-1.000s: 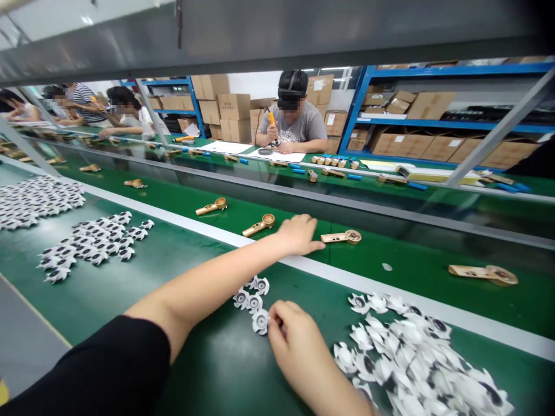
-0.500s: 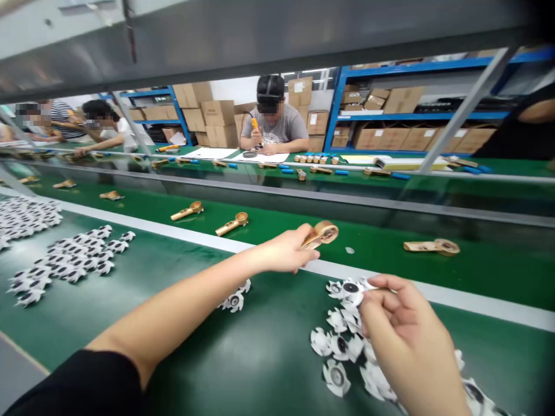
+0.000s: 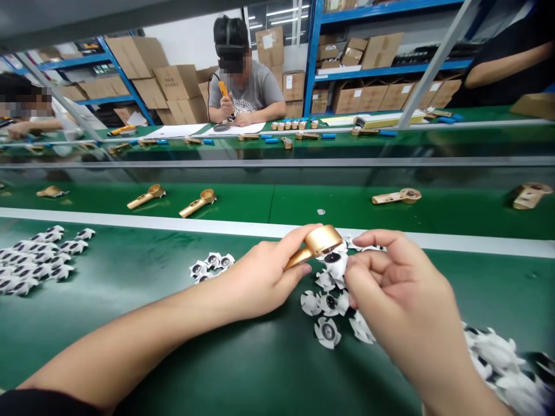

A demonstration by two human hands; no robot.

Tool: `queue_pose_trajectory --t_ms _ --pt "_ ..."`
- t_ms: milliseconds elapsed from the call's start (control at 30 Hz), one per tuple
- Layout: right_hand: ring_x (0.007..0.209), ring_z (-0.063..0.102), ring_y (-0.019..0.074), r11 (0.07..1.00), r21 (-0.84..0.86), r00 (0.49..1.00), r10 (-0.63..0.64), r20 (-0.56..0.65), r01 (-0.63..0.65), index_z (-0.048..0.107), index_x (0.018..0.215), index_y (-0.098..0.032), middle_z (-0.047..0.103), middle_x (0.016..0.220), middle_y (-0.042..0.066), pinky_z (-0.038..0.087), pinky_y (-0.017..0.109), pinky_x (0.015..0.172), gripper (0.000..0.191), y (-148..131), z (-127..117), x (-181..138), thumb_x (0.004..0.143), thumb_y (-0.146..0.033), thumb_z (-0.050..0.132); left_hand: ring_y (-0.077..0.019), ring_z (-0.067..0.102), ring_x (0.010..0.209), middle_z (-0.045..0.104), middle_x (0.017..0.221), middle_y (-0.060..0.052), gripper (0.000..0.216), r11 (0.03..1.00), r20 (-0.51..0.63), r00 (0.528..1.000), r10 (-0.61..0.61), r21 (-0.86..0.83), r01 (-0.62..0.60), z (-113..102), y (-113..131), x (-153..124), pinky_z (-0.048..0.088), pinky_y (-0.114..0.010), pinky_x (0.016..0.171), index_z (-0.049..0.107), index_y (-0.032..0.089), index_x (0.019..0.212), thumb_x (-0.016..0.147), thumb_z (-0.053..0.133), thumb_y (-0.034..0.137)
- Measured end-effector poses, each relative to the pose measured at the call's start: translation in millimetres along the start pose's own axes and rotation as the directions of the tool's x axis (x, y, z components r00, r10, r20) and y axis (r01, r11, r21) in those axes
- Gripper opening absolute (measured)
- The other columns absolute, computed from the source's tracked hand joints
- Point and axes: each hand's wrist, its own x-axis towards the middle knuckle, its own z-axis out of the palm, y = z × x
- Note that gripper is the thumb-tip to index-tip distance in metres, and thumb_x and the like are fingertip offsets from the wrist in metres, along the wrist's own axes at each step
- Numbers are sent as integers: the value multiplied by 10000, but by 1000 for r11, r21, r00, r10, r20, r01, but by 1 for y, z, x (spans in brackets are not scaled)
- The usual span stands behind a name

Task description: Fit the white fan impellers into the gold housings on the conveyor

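My left hand (image 3: 264, 277) is closed round the handle of a gold fan housing (image 3: 318, 242), holding it just above the green bench. My right hand (image 3: 399, 294) pinches a small white fan impeller (image 3: 335, 263) right under the housing's round head, touching it. Several loose white impellers (image 3: 327, 315) lie on the mat beneath both hands, and a small cluster of impellers (image 3: 210, 266) sits left of my left hand.
More gold housings (image 3: 197, 203) (image 3: 396, 196) (image 3: 529, 193) lie on the green conveyor belt (image 3: 277, 208) beyond a white strip. Impeller piles sit at far left (image 3: 39, 257) and lower right (image 3: 503, 361). A person (image 3: 245, 86) works opposite, before blue shelves of cardboard boxes (image 3: 377, 52).
My left hand picked a gold housing off the conveyor and drew it back toward me. My right hand lifted an impeller from the pile and brought it up against the housing's head.
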Motion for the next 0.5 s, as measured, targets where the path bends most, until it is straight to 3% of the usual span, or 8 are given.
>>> queue_pose_trajectory --t_ms 233,400,500 --pt "425 554 134 999 -22 1000 25 -16 -26 549 995 -284 616 530 -77 412 208 393 221 -3 -2 -3 785 -269 615 -238 651 826 710 999 -35 510 998 41 999 27 56 -30 2 -2 2 468 -333 729 321 325 1506 1011 441 293" --pt "440 567 139 997 67 999 33 5 -33 527 1017 -286 634 555 -76 423 202 388 275 -1 1 -2 764 -226 617 -247 688 851 727 1041 -45 496 996 9 999 34 79 -34 8 -1 2 498 -334 730 326 323 1489 1007 432 272" --pt "464 583 147 984 147 994 105 5 -105 497 1048 -282 626 532 -73 423 195 412 331 1 3 1 756 -212 635 -244 708 852 736 1056 -49 478 995 37 998 48 89 -51 9 -2 2 517 -328 724 324 307 1480 1012 400 245"
